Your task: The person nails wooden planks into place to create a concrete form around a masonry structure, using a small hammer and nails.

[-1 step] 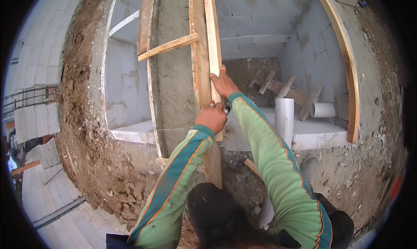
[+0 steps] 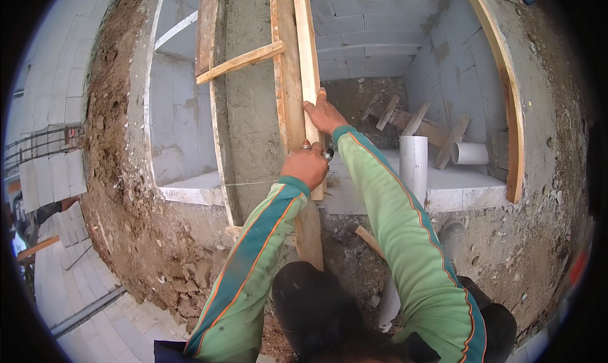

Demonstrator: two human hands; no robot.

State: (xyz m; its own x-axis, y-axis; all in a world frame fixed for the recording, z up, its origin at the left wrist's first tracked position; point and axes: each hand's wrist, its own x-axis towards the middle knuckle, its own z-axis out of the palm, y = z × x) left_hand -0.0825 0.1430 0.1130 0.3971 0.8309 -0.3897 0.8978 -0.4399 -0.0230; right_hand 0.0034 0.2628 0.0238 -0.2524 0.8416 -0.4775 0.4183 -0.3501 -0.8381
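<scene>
A pale wooden batten (image 2: 306, 40) lies lengthwise along the wider, mortar-stained formwork board (image 2: 290, 91). My right hand (image 2: 325, 116) grips the batten near its lower end, thumb and fingers at its edges. Just below, my left hand (image 2: 304, 168) is closed over the batten and board, its fingertips partly hidden. Rings show on its fingers, and a small dark, shiny round thing sits at its right side; I cannot tell what that is. Left of the board runs a strip of wet grey concrete (image 2: 252, 122). A short wooden cross strip (image 2: 240, 62) bridges the two form boards.
Block-walled pits lie on both sides. In the right pit are an upright white pipe (image 2: 413, 163), a lying pipe (image 2: 470, 153) and a cleated plank (image 2: 425, 127). Brown soil (image 2: 120, 192) banks the left. Another person's arm (image 2: 57, 208) shows at far left.
The view has shifted slightly, so the boards and pits sit a little higher. Both hands keep their places on the batten.
</scene>
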